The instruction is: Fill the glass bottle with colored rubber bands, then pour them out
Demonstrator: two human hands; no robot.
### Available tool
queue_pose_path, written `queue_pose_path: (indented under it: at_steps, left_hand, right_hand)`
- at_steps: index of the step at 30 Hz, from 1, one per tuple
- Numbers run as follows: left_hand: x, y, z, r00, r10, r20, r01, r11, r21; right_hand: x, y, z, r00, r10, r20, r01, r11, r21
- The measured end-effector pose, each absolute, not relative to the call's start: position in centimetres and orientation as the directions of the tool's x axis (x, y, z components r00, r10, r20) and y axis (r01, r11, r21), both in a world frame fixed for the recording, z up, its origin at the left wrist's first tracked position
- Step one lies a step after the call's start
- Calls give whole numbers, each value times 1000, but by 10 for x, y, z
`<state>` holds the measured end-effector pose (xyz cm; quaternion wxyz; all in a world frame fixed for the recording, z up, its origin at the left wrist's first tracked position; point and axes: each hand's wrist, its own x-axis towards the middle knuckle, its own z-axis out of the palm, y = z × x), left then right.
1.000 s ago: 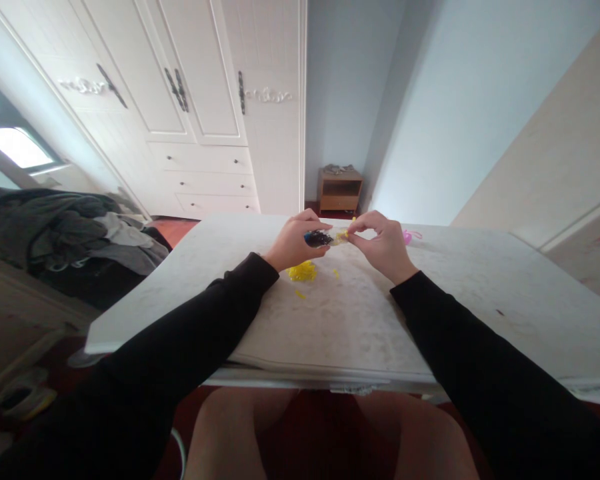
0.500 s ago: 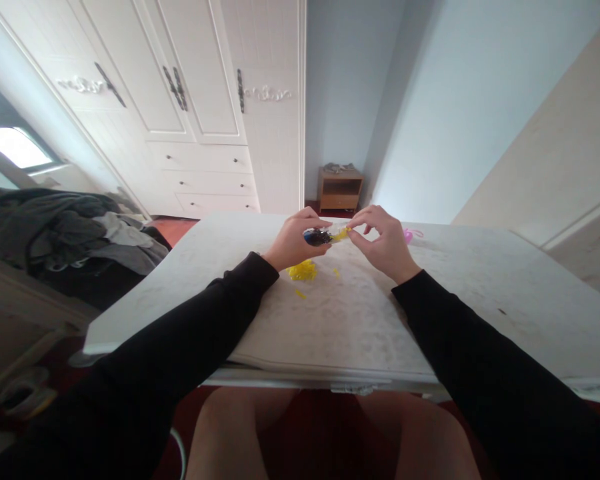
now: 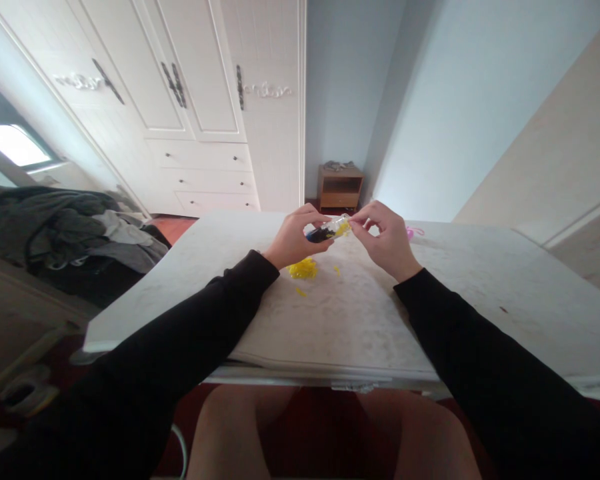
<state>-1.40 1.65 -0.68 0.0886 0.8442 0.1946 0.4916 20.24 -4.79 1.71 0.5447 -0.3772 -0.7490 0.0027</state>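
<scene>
My left hand (image 3: 300,237) is wrapped round a small clear container (image 3: 330,229), perhaps a bottle, with dark and blue contents towards the palm and yellow bits near its far end. It lies tilted, its clear end up and to the right. My right hand (image 3: 383,239) has thumb and forefinger pinched at that clear end; what lies between the fingertips is too small to make out. Below my left hand, a heap of yellow strips (image 3: 303,268) rests on the white table (image 3: 340,327). Two loose yellow strips (image 3: 301,292) lie beside the heap.
A pink looped item (image 3: 411,233) lies behind my right hand. Dark clothes (image 3: 70,233) are piled left of the table. Beyond stand a white wardrobe (image 3: 205,160) and a small wooden nightstand (image 3: 340,190).
The container's clear end has turned more into view and tilted up a little. My right fingertips stay at that end. The heap of yellow strips has not moved on the table.
</scene>
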Motion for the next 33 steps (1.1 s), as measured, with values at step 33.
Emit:
queue_pose_path:
  at_steps: [33]
  left_hand:
    - [-13,14,-6,389,486,783,272,-872,406]
  right_hand:
    - [237,31,-45,-211,865,456,817,412,-403]
